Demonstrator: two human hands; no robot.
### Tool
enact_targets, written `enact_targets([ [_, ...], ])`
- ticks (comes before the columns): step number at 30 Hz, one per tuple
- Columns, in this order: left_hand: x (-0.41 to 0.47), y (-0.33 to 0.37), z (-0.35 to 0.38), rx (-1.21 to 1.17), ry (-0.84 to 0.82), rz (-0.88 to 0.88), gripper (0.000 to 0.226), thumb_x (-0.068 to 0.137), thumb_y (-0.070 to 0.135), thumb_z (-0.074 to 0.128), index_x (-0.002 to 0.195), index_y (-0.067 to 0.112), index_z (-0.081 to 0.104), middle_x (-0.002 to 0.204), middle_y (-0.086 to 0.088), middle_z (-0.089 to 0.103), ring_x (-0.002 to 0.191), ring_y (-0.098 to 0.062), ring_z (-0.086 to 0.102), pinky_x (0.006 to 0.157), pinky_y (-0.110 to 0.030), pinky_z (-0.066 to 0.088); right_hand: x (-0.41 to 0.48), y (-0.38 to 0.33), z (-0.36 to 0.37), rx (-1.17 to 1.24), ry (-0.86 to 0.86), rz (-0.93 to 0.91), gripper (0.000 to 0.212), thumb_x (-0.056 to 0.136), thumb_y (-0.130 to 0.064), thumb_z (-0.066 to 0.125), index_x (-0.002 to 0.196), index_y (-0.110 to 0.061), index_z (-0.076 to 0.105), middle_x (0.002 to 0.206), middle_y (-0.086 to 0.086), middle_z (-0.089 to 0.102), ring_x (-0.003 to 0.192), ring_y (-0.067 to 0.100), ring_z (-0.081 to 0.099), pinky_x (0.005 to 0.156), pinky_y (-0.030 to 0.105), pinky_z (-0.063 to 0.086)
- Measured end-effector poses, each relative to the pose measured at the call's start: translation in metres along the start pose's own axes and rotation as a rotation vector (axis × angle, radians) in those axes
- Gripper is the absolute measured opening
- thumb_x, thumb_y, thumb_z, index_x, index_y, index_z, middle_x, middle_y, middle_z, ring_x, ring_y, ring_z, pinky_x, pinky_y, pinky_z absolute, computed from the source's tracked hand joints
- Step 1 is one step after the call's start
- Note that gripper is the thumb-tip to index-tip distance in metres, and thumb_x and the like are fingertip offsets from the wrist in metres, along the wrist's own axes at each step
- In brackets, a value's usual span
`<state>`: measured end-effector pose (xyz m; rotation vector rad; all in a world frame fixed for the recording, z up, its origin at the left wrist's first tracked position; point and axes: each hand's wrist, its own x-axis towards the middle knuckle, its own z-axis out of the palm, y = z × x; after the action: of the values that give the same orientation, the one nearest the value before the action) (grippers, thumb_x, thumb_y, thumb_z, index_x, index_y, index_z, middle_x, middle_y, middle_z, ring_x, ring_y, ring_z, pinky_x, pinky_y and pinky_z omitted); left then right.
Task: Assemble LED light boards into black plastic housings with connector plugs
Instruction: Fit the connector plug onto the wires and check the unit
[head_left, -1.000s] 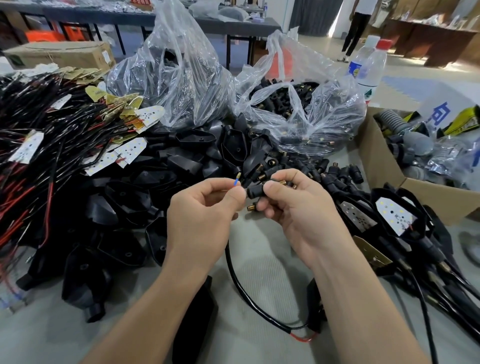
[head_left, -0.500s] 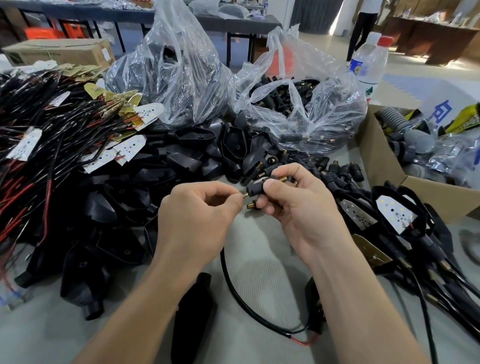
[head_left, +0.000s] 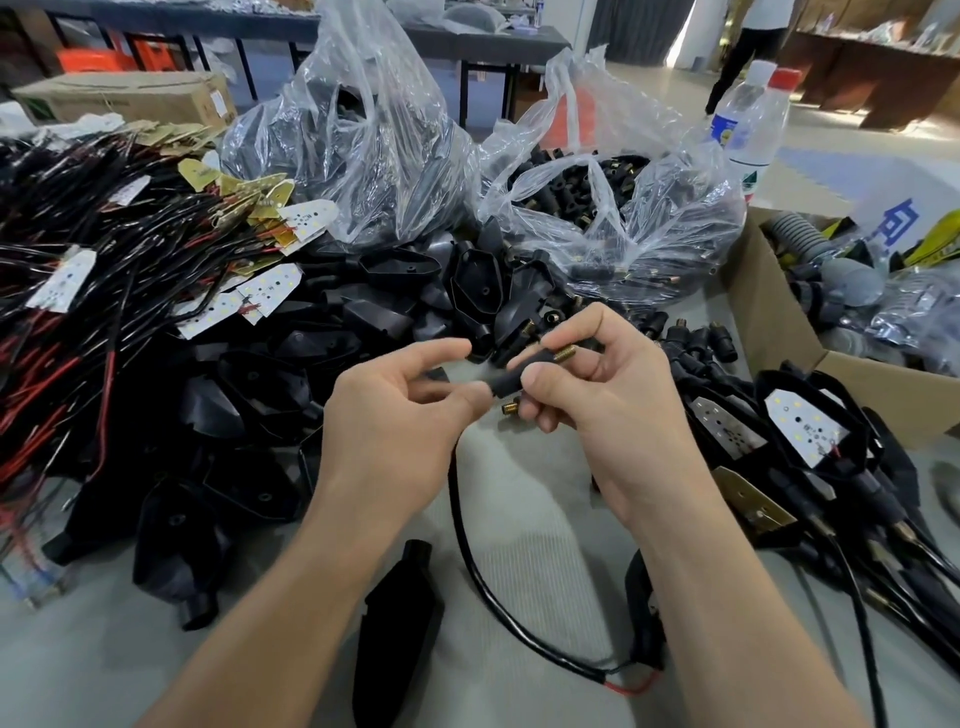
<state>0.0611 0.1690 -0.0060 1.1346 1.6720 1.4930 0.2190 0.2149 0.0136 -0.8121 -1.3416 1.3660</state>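
My right hand (head_left: 597, 400) grips a black connector plug (head_left: 524, 371) with a brass threaded tip; a second brass-tipped plug shows under its fingers. My left hand (head_left: 395, 415) pinches the end of a black cable (head_left: 467, 551) right at the plug's mouth. That cable loops down over the table to a black housing (head_left: 644, 618) with red and black leads. Another black housing (head_left: 400, 623) lies between my forearms. A heap of empty black housings (head_left: 322, 374) sits on the left, beside wired LED boards (head_left: 265, 293).
Two clear bags, one of housings (head_left: 358, 156) and one of plugs (head_left: 613, 208), stand at the back. Finished assemblies (head_left: 805, 431) pile up on the right beside an open cardboard box (head_left: 779, 332). Two bottles (head_left: 748, 124) stand behind it.
The cable's blue-tipped wire end, held apart from the plug a second ago, has been brought to the plug and now goes into its mouth. Both hands stayed in place.
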Motion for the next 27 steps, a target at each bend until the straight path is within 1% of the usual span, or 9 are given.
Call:
enact_targets([
  [2, 0.0022, 0.0007, -0.0010, -0.110, -0.071, -0.055, 0.027, 0.073, 0.023, 0.088, 0.096, 0.035, 0.080, 0.079, 0.006, 0.079, 0.073, -0.004, 0.071, 0.078, -0.027, 0.053, 0.0000, -0.0008, 0.0000, 0.079, 0.048, 0.023, 0.032, 0.086, 0.021, 0.061, 0.087, -0.010, 0.054, 0.080, 0.016, 0.073, 0.054, 0.023, 0.059, 0.049, 0.024, 0.046],
  [5, 0.0058, -0.0003, -0.0025, -0.063, -0.100, -0.090, 0.011, 0.071, 0.026, 0.087, 0.080, 0.030, 0.084, 0.077, 0.004, 0.078, 0.073, -0.006, 0.068, 0.081, -0.032, 0.055, 0.0005, -0.0026, -0.0017, 0.137, 0.078, 0.052, 0.032, 0.087, 0.021, 0.059, 0.088, -0.010, 0.054, 0.081, 0.018, 0.072, 0.053, 0.021, 0.059, 0.048, 0.023, 0.046],
  [8, 0.0053, -0.0005, -0.0017, -0.055, -0.093, -0.105, 0.010, 0.076, 0.018, 0.087, 0.073, 0.027, 0.083, 0.071, 0.000, 0.076, 0.068, -0.007, 0.063, 0.077, -0.032, 0.052, 0.0005, -0.0030, -0.0025, 0.116, 0.060, 0.046, 0.032, 0.086, 0.021, 0.059, 0.087, -0.010, 0.054, 0.081, 0.017, 0.072, 0.053, 0.022, 0.059, 0.048, 0.023, 0.046],
  [10, 0.0038, -0.0002, 0.0002, -0.043, -0.087, -0.105, 0.011, 0.076, 0.017, 0.086, 0.073, 0.026, 0.082, 0.073, -0.005, 0.076, 0.070, -0.010, 0.064, 0.076, -0.034, 0.052, -0.0004, -0.0023, -0.0009, 0.053, 0.031, 0.039, 0.033, 0.085, 0.023, 0.060, 0.087, -0.010, 0.053, 0.080, 0.023, 0.070, 0.053, 0.022, 0.058, 0.048, 0.024, 0.045],
  [13, -0.0002, -0.0013, 0.0033, -0.026, -0.068, -0.083, 0.013, 0.077, 0.016, 0.085, 0.071, 0.028, 0.082, 0.069, -0.002, 0.074, 0.068, -0.008, 0.064, 0.072, -0.029, 0.052, -0.0010, -0.0015, 0.0002, -0.012, 0.004, 0.028, 0.032, 0.084, 0.022, 0.060, 0.088, -0.009, 0.052, 0.087, 0.035, 0.066, 0.054, 0.023, 0.057, 0.048, 0.025, 0.043],
  [18, -0.0010, 0.0011, 0.0005, -0.078, -0.100, -0.084, 0.010, 0.078, 0.020, 0.087, 0.075, 0.029, 0.083, 0.072, 0.000, 0.077, 0.070, -0.008, 0.069, 0.079, -0.031, 0.057, -0.0017, -0.0020, -0.0015, 0.099, 0.037, 0.057, 0.031, 0.087, 0.021, 0.060, 0.089, -0.010, 0.053, 0.079, 0.017, 0.071, 0.054, 0.022, 0.059, 0.049, 0.024, 0.047],
  [21, 0.0010, 0.0024, -0.0012, -0.072, -0.147, -0.108, 0.007, 0.078, 0.021, 0.084, 0.073, 0.025, 0.083, 0.073, -0.002, 0.078, 0.067, -0.007, 0.068, 0.071, -0.025, 0.051, 0.0001, -0.0024, -0.0048, 0.159, 0.111, 0.084, 0.029, 0.088, 0.019, 0.060, 0.091, -0.009, 0.054, 0.072, 0.014, 0.069, 0.054, 0.022, 0.058, 0.050, 0.024, 0.047],
  [23, 0.0013, 0.0025, 0.0001, -0.065, -0.170, -0.120, 0.011, 0.080, 0.018, 0.082, 0.070, 0.024, 0.082, 0.072, -0.004, 0.078, 0.067, -0.010, 0.067, 0.068, -0.025, 0.051, 0.0005, -0.0016, -0.0041, 0.159, 0.116, 0.099, 0.029, 0.088, 0.020, 0.060, 0.092, -0.009, 0.054, 0.072, 0.013, 0.068, 0.054, 0.022, 0.058, 0.049, 0.023, 0.047],
  [27, -0.0013, -0.0009, 0.0031, -0.017, -0.140, -0.101, 0.016, 0.080, 0.015, 0.082, 0.069, 0.026, 0.082, 0.070, -0.002, 0.077, 0.069, -0.013, 0.070, 0.071, -0.028, 0.052, 0.0000, 0.0026, -0.0008, 0.059, 0.018, 0.122, 0.028, 0.086, 0.020, 0.061, 0.092, -0.007, 0.054, 0.075, 0.019, 0.067, 0.054, 0.021, 0.058, 0.050, 0.025, 0.044],
])
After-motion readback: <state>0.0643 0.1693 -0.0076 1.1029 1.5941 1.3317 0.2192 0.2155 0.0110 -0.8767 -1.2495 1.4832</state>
